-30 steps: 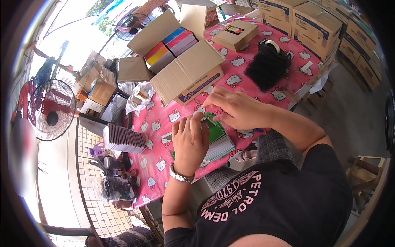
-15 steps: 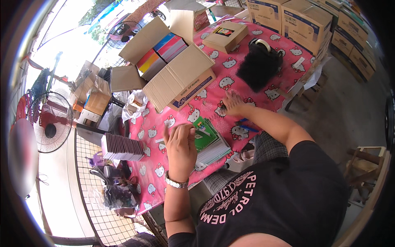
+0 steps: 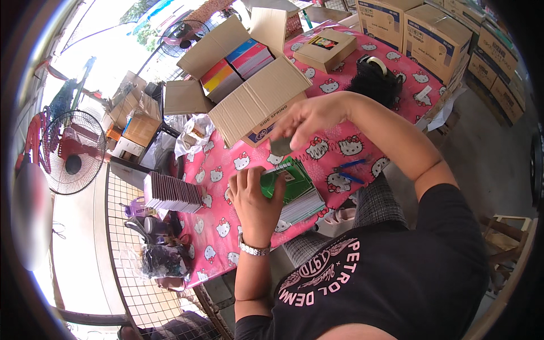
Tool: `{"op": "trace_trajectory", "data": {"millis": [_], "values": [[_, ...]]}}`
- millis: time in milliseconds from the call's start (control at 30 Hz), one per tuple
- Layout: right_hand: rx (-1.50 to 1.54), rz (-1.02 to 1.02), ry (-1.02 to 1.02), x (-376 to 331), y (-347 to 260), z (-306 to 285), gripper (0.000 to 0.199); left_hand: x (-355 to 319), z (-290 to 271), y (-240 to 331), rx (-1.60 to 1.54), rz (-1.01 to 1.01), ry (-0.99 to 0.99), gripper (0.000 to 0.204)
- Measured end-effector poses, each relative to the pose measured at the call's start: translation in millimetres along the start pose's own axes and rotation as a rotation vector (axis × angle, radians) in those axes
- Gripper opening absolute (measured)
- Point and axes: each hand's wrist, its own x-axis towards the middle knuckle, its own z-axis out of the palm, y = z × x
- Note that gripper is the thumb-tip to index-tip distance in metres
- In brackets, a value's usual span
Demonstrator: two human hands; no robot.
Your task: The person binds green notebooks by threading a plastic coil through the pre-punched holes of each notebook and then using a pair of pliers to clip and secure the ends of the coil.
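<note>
My left hand point(image 3: 254, 195) is curled over the left side of a green-covered notebook point(image 3: 296, 180), its thumb pressed on the cover. The notebook lies on a stack of white-edged notebooks point(image 3: 303, 211) at the table's near edge. A thin dark spiral coil point(image 3: 328, 149) stretches from the notebook's far edge out to the right over the tablecloth. Above that edge hovers my right hand point(image 3: 317, 118), fingers apart and pointing left, somewhat blurred; I see nothing in it. To the right of the stack lie blue-handled pliers point(image 3: 352, 171).
An open carton point(image 3: 258, 107) of colourful notebooks stands behind the stack. Farther right are a flat cardboard box point(image 3: 326, 50), a black heap of coils point(image 3: 374, 85) and stacked cartons point(image 3: 436, 39). A row of bound notebooks point(image 3: 171, 191) sits left, near a fan point(image 3: 73, 153).
My right hand has lifted off the table on the right and swung left over the notebook's far edge. My left hand has come down onto the green cover. The view has shifted slightly.
</note>
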Motion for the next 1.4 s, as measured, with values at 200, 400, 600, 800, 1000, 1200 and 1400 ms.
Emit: {"op": "trace_trajectory", "data": {"millis": [200, 400, 600, 800, 1000, 1200, 1400], "values": [[0.240, -0.116, -0.172, 19, 3, 2, 0.049, -7, -10, -21, -0.134, -0.047, 0.015, 0.027], [-0.251, -0.209, -0.089, 37, 1, 5, 0.062, -7, -22, -30, -0.199, -0.080, -0.082, 0.023], [0.403, -0.187, -0.265, 45, 7, 11, 0.052, -7, -24, -33, -0.328, -0.152, -0.134, 0.025], [-0.187, -0.245, -0.057, 52, -5, 15, 0.044, -7, -24, -34, -0.393, -0.162, -0.134, 0.030], [-0.445, 0.116, 0.007, 69, 44, 8, 0.045, -7, -24, -38, -0.418, -0.176, -0.152, 0.026], [-0.928, 0.538, 0.721, 16, 265, 57, 0.052, -7, -18, -42, -0.423, -0.202, -0.086, 0.021], [-0.492, -0.306, 1.438, 22, 150, 56, 0.048, -20, 1, -36, -0.632, -0.377, 0.143, 0.015]]}}
